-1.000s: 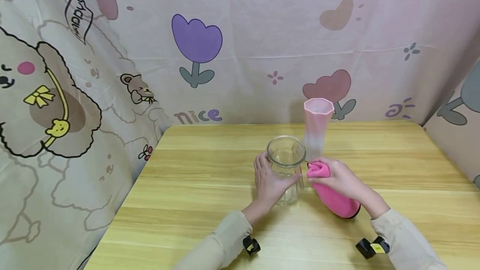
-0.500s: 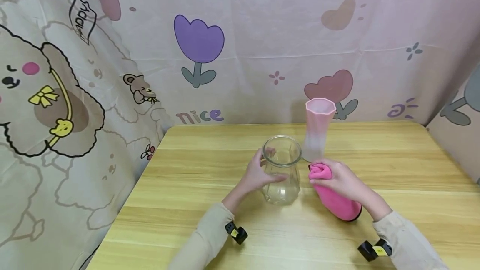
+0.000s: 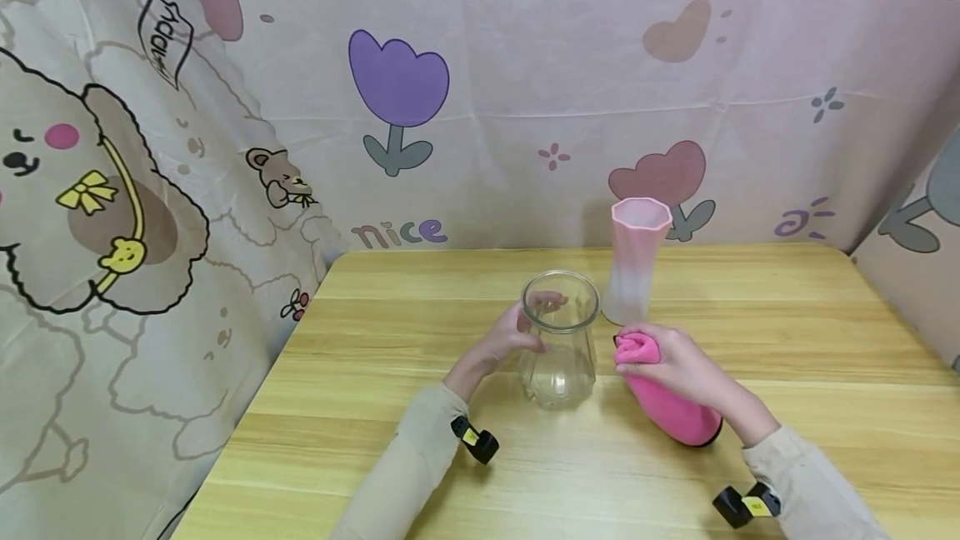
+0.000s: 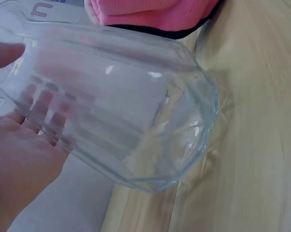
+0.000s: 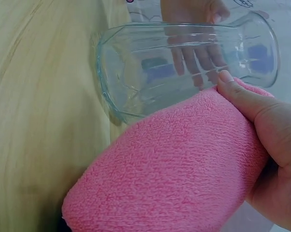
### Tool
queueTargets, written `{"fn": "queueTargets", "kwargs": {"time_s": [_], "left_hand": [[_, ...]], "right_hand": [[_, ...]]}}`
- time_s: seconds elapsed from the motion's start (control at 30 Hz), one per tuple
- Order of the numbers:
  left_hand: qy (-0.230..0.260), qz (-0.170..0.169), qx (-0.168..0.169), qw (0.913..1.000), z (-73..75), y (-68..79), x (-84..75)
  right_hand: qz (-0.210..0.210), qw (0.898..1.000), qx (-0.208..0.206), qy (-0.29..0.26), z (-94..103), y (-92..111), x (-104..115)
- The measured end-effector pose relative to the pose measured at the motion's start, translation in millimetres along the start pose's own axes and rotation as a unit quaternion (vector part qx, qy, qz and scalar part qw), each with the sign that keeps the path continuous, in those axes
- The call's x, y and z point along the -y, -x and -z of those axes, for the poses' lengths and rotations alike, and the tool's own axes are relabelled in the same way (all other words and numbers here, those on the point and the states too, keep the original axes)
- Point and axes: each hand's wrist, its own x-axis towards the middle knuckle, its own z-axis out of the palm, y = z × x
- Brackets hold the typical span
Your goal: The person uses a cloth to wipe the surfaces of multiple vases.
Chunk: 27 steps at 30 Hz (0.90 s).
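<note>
A clear glass vase (image 3: pixel 561 369) with a faceted body and flared rim stands upright on the table. My left hand (image 3: pixel 504 336) is at its left side near the neck, thumb in front and fingers behind. Seen through the glass in the right wrist view, the left fingers (image 5: pixel 196 55) are extended and spread. To the right of the vase, my right hand (image 3: pixel 678 361) grips a pink towel (image 3: pixel 675 407) with black edging, bunched at the top and hanging in a rounded fold. In the right wrist view the right thumb (image 5: pixel 240 96) presses the towel (image 5: pixel 174 159) close to the vase.
Behind the towel stands a tall pink-to-white fluted vase (image 3: pixel 636 265), close to the glass one. The wooden table (image 3: pixel 390 315) ends at a printed cloth backdrop (image 3: pixel 495 65). Small black devices (image 3: pixel 475 440) are strapped to both wrists.
My left hand has drawn back to the left, its thumb no longer stretched across the glass vase. The vase sits slightly further left. My right hand keeps the towel in almost the same place.
</note>
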Motion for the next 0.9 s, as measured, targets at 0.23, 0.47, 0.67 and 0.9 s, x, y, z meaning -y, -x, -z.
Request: {"fn": "queueTargets", "kwargs": {"time_s": [0.23, 0.47, 0.67, 0.9], "left_hand": [[-0.015, -0.011, -0.022, 0.9996, -3.4, 1.8, 1.9], [-0.063, 0.039, -0.086, 0.9936, -3.1, 22.2, -4.7], [-0.118, 0.072, -0.097, 0.9857, -11.0, 35.4, -17.3], [-0.125, 0.090, -0.106, 0.9824, -13.0, 37.3, -16.8]], "right_hand": [[0.010, 1.000, -0.004, 0.007, -2.8, -0.7, 0.4], [0.006, 1.000, -0.008, 0.010, -2.9, -0.9, -1.1], [0.000, 1.000, -0.021, -0.009, -2.2, -2.3, 2.7], [0.032, 0.994, -0.104, -0.026, 0.7, -17.8, 21.2]]}}
